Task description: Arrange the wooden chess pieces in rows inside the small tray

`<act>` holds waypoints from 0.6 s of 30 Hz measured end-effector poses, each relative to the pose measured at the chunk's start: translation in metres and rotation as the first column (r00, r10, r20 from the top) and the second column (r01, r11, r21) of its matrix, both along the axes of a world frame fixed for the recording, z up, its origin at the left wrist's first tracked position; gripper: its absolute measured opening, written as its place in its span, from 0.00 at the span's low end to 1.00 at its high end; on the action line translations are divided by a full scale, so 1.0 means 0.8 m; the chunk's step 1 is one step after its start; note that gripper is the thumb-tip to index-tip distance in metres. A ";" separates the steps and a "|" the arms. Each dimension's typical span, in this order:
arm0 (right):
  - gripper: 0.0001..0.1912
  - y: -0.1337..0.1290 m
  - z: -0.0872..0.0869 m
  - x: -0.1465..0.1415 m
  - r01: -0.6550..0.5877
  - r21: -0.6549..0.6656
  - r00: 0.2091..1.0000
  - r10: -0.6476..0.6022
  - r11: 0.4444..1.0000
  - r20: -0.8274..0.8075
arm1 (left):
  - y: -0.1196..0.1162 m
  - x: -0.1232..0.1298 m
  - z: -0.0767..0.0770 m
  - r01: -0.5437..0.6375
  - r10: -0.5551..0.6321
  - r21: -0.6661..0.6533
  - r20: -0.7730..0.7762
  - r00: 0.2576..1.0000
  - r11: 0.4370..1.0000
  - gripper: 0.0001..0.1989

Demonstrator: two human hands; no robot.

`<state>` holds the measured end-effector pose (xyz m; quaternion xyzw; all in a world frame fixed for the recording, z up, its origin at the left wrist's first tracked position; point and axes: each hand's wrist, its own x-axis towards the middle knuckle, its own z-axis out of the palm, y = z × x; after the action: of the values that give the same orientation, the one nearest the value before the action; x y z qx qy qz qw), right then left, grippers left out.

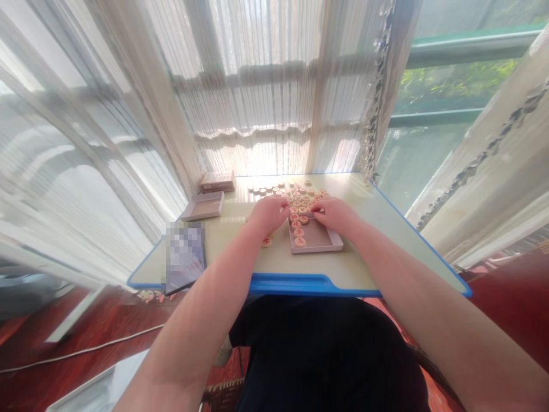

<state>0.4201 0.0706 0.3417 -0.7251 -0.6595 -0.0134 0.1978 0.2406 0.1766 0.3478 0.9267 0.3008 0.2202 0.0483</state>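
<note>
A shallow open box (319, 249) lies on the table in front of me, with several round Chinese chess pieces (298, 232) bearing red characters along its left side and far left corner. My left hand (271, 212) is at the box's far left corner, its fingers pressed together; whatever they pinch is hidden. Over the far rim, my right hand (333, 213) is closed at the fingertips, and I cannot make out what is in them. Loose chess pieces (297, 203) lie between and beyond both hands. Another piece (266, 242) rests below my left wrist.
A second shallow box (205, 206) stands at the table's left, with a stack of flat boxes (217, 181) behind it. A tablet-like device (185, 257), partly blurred, is at the left front edge. The table (231, 252) has a blue rim; curtains (266, 103) hang behind it.
</note>
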 end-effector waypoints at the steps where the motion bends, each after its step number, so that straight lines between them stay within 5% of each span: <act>1: 0.12 0.000 0.000 0.000 0.000 0.005 1.000 0.000 1.000 -0.013 | 0.001 0.000 0.000 -0.006 0.006 -0.006 -0.004 1.000 1.000 0.12; 11: 0.12 -0.003 0.004 0.002 0.005 0.028 0.997 -0.003 1.000 -0.083 | 0.006 -0.002 -0.005 -0.024 0.025 -0.026 0.016 1.000 0.999 0.12; 18: 0.16 0.005 -0.002 0.032 0.265 0.063 0.962 -0.259 0.962 -0.091 | 0.012 -0.001 -0.010 -0.082 0.081 0.013 0.055 0.995 0.997 0.10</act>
<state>0.4456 0.0742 0.3404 -0.7979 -0.5482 -0.0343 0.2482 0.2402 0.1864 0.3396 0.9076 0.3354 0.2494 0.0401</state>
